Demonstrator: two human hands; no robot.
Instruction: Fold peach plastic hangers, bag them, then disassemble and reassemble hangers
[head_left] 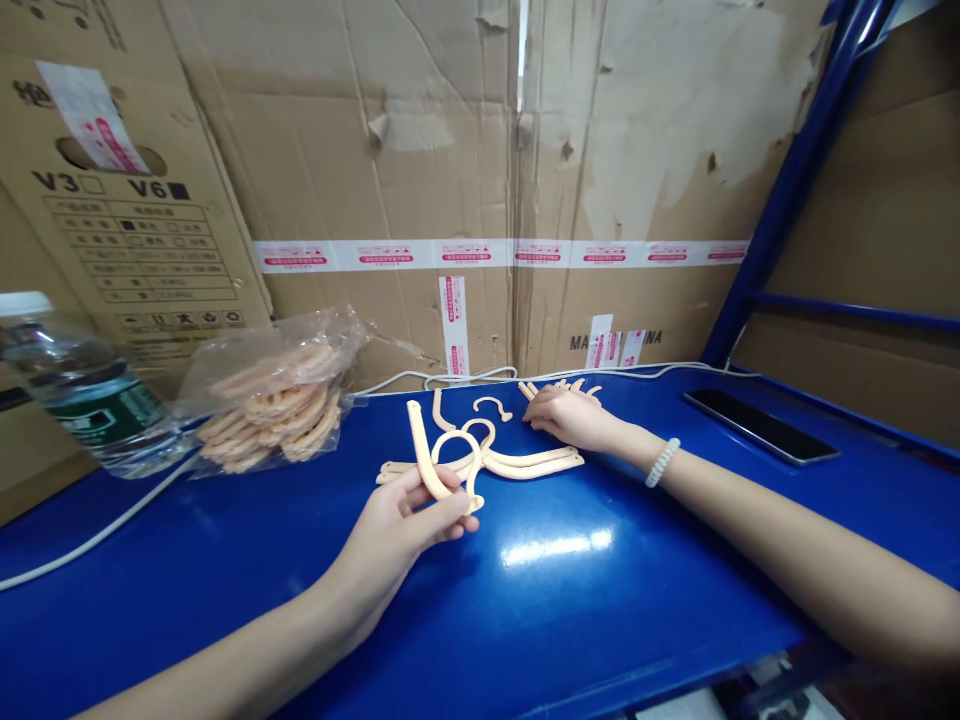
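Observation:
My left hand (420,510) is closed on a cream plastic hanger part (422,445), a curved arm joined to a ring, raised a little above the table. Behind it on the table lie more hanger parts: another ring with curved arms (536,465), a short straight piece (442,410) and a loose hook (491,405). My right hand (566,415) reaches to the back of the table, fingers curled down at a small pile of hooks and thin pieces (581,388). Its fingertips are partly hidden, and what they pinch cannot be made out.
A clear plastic bag of hanger parts (277,400) lies at the left beside a water bottle (90,390). A phone (761,425) rests on the blue table (637,600) at the right. White cables (97,540) run along the left and back. Cardboard (390,180) walls the back.

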